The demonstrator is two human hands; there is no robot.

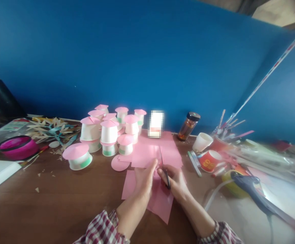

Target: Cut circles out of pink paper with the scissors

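My left hand (pixel 143 179) is closed on a piece of pink paper (pixel 160 200) above the wooden table (pixel 61 200). My right hand (pixel 175 181) grips scissors (pixel 164 167), whose blades point away from me into the pink paper beside my left thumb. More pink sheets (pixel 152 150) lie just beyond my hands, with a cut pink circle (pixel 119 163) at their left edge.
A cluster of white cups with pink cone lids (pixel 109 130) stands behind the sheets. A magenta bowl (pixel 17 146) and paper scraps (pixel 53 130) sit left. A brown jar (pixel 188 126), red and white cups (pixel 209 159), brushes (pixel 226 127) and a glue gun (pixel 254 189) lie right.
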